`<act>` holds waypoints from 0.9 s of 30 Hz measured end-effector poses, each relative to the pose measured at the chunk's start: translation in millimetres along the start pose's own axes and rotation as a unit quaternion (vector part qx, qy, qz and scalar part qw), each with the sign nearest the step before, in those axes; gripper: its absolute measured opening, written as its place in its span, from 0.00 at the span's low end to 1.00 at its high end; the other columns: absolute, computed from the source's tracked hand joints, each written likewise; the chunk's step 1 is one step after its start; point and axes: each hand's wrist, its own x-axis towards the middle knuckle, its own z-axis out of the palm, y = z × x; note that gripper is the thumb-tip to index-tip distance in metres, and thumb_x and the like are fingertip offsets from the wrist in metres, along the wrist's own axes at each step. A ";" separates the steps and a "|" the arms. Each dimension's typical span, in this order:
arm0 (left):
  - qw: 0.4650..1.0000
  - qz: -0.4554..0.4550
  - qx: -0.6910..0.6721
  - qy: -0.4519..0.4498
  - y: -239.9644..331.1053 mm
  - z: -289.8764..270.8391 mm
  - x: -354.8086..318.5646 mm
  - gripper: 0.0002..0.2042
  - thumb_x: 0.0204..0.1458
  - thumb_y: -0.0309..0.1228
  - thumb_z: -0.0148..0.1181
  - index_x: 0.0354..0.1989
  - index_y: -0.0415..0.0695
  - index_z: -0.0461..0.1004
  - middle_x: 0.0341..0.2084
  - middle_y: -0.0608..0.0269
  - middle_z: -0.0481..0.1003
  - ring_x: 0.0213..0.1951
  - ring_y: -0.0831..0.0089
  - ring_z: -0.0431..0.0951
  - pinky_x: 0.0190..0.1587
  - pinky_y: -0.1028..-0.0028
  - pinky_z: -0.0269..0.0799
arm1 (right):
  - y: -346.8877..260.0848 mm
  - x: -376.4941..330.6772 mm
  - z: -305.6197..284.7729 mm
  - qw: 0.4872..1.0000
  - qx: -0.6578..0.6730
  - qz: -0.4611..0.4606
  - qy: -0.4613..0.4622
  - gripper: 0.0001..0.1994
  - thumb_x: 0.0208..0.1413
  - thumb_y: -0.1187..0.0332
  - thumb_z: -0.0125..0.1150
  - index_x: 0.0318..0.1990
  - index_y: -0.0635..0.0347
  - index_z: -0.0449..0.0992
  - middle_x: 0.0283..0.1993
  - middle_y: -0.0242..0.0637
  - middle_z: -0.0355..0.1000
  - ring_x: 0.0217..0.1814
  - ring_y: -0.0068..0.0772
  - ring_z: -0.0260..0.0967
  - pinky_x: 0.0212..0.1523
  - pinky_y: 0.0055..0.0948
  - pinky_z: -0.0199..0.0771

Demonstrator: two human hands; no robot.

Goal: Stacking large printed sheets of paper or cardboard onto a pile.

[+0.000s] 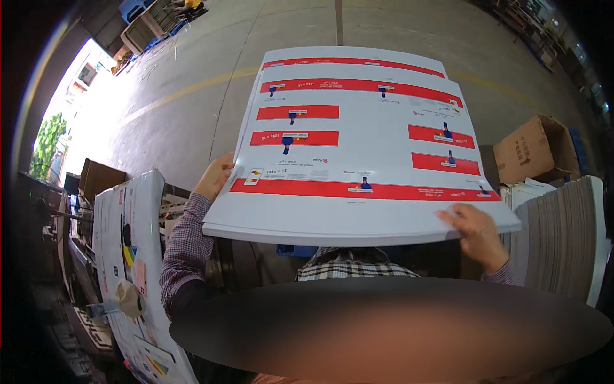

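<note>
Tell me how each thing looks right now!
Stack of white printed cardboard sheets with red stripes: held up, slightly bowed.
Left hand: gripping the stack's left edge.
Right hand: fingers on the stack's near right corner.
Brown cardboard box: open, on the floor.
Grey board pile: stacked.

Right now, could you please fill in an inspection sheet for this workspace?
Surface: grey concrete floor with yellow painted lines; no table seen under the hands.
Job's things: stack of large white printed sheets with red bands, held up flat at both sides.
Clutter: brown cardboard box at right; tall pile of grey board sheets beside it; more printed sheets at left; blue crates far back.
Hands: left hand grips the stack's left edge; right hand grips its near right corner.
Cables: nothing seen.
Surroundings: bright open doorway at left with greenery outside; dark machinery at lower left.
</note>
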 end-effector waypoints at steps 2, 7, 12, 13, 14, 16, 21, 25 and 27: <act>0.998 0.006 0.005 -0.055 14.0 23.6 4.7 0.25 0.53 0.42 0.55 0.51 0.32 0.65 0.44 0.49 0.72 0.43 0.62 0.75 0.42 0.63 0.76 | -4.7 -20.2 30.9 0.999 0.011 0.000 0.051 0.34 0.35 0.86 0.55 0.54 0.46 0.72 0.46 0.44 0.66 0.52 0.49 0.64 0.51 0.42 0.66; 0.987 0.026 0.039 -0.156 61.0 40.1 34.9 0.27 0.53 0.46 0.53 0.52 0.34 0.67 0.41 0.48 0.75 0.40 0.64 0.78 0.40 0.64 0.76 | -20.1 -41.7 124.8 0.997 -0.038 0.067 0.031 0.41 0.36 0.79 0.65 0.61 0.31 0.62 0.58 0.41 0.59 0.66 0.47 0.52 0.66 0.59 0.45; 0.977 0.065 0.071 -0.192 74.3 78.2 58.1 0.26 0.54 0.45 0.56 0.50 0.31 0.68 0.39 0.44 0.76 0.38 0.63 0.79 0.39 0.66 0.76 | -26.2 -12.4 96.6 0.992 -0.060 0.062 -0.093 0.46 0.31 0.58 0.76 0.63 0.27 0.59 0.61 0.39 0.56 0.67 0.46 0.49 0.67 0.61 0.41; 0.977 0.070 0.069 -0.187 73.5 71.5 62.9 0.26 0.54 0.45 0.56 0.50 0.31 0.68 0.39 0.44 0.76 0.38 0.63 0.79 0.39 0.66 0.76 | -20.6 -2.5 85.2 0.990 -0.066 0.032 -0.121 0.42 0.33 0.48 0.74 0.61 0.35 0.64 0.61 0.41 0.57 0.67 0.46 0.49 0.67 0.54 0.45; 0.980 0.057 0.105 -0.162 71.9 66.6 68.2 0.25 0.52 0.43 0.59 0.50 0.33 0.69 0.41 0.45 0.75 0.39 0.63 0.78 0.40 0.67 0.76 | -10.0 9.3 77.0 0.990 -0.067 0.028 -0.119 0.42 0.33 0.48 0.74 0.61 0.35 0.64 0.61 0.41 0.57 0.67 0.46 0.49 0.67 0.54 0.45; 0.979 0.048 0.137 -0.145 74.2 64.8 70.4 0.25 0.50 0.41 0.61 0.51 0.35 0.70 0.44 0.46 0.75 0.40 0.62 0.78 0.40 0.67 0.75 | 16.4 38.0 55.0 0.942 0.181 0.042 -0.280 0.35 0.39 0.45 0.70 0.57 0.44 0.70 0.57 0.44 0.64 0.64 0.47 0.56 0.64 0.44 0.54; 0.933 0.265 0.216 -0.114 84.9 86.9 4.2 0.24 0.46 0.36 0.66 0.47 0.31 0.70 0.35 0.47 0.77 0.34 0.65 0.79 0.37 0.68 0.76 | 117.1 180.9 20.0 0.993 0.028 0.058 -0.095 0.32 0.44 0.46 0.66 0.53 0.58 0.71 0.48 0.45 0.70 0.52 0.44 0.67 0.54 0.39 0.65; 0.895 0.351 0.261 -0.094 86.5 91.6 -48.7 0.24 0.44 0.38 0.68 0.43 0.30 0.71 0.31 0.51 0.78 0.30 0.69 0.79 0.34 0.70 0.76 | 171.0 355.3 -21.0 0.996 0.072 0.000 0.044 0.38 0.42 0.46 0.68 0.58 0.60 0.66 0.56 0.46 0.65 0.60 0.43 0.61 0.59 0.38 0.61; 0.887 0.372 0.262 -0.077 79.8 87.5 -71.0 0.23 0.44 0.38 0.68 0.42 0.31 0.72 0.31 0.51 0.78 0.30 0.69 0.79 0.34 0.70 0.76 | 185.6 414.3 -27.0 0.995 0.069 -0.017 0.063 0.38 0.43 0.44 0.67 0.58 0.61 0.66 0.58 0.46 0.64 0.62 0.42 0.59 0.59 0.37 0.61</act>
